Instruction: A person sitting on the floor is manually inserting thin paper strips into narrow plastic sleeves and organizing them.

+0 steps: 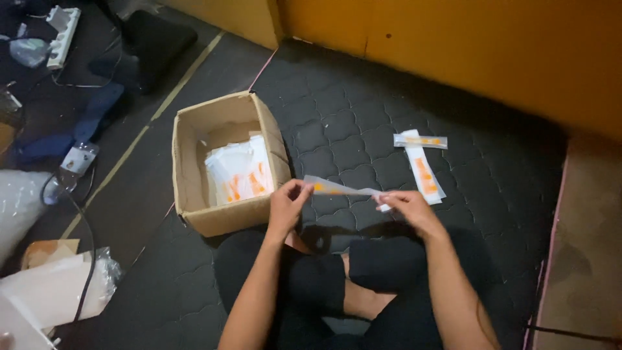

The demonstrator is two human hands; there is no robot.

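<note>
Forearms rose from the near edge of the view, over crossed legs in dark clothing, and met above the lap. Left hand was bent at the wrist, its fingers curled in with thumb and fingertips pinched shut on the left end of a narrow packet. Right hand reached in from the right, palm turned down, fingers closed on the packet's right end. Between the two hands the packet lay stretched out nearly level, a thin, pale, translucent strip with an orange patch near its left end, held just above the dark quilted mat and in front of the knees. Left of the hands, close by, stood an open cardboard box with its flaps up, holding a loose stack of white packets marked in orange, leaning against its right wall. Farther off and to the right, on the mat, lay a few finished packets, one long piece running near to far and a shorter one laid across its far end. Beyond them ran a yellow wall. Far left, on the darker floor, a white power strip and cables lay among clutter, with white sheets at the near left.
</note>
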